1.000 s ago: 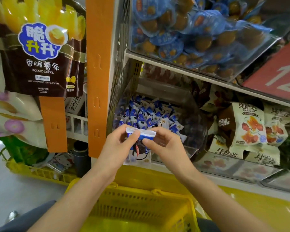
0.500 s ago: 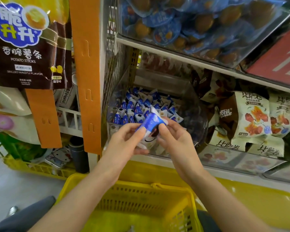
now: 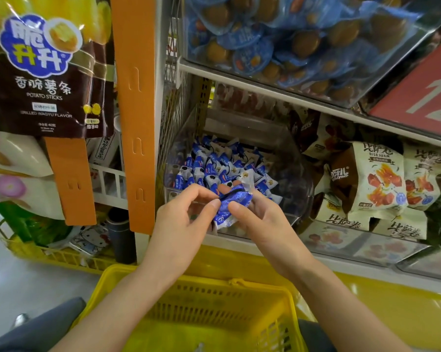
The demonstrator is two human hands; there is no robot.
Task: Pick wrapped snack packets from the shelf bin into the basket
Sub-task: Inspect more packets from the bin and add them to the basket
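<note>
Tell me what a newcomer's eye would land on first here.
First, the two hands at centre: the left hand and right hand pinch a crumpled blue-and-white foil snack packet between them, just in front of the clear plastic shelf bin heaped with matching packets. Next, the bright yellow slotted plastic basket directly below the hands, and the tall orange plastic strip hanging left of the bin.

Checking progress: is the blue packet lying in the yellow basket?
No, the left hand and right hand pinch the blue packet between them in front of the shelf bin, above the basket.
</note>
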